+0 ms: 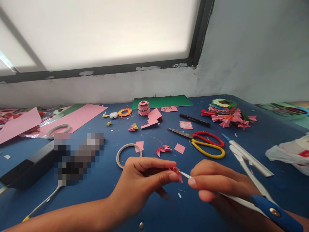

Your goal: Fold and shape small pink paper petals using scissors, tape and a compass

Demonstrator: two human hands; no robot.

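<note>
My left hand (142, 180) pinches a small folded pink paper piece (177, 171) between thumb and fingertips, just above the blue table (96, 199). My right hand (217, 183) grips a white tool with a blue hinge (265, 206), and the thin white tip of one leg (185, 174) touches the pink piece. The tool's other white leg (248, 158) points up and away to the right. Both hands hover near the front of the table.
Red-and-yellow scissors (205, 143), a tape ring (126, 155), pink scraps (180, 148) and folded pink pieces (163, 149) lie behind the hands. Farther back are a black marker (194, 120), stacked paper flowers (227, 112), pink sheets (72, 119), green card (161, 101). A plastic bag (289, 154) sits right.
</note>
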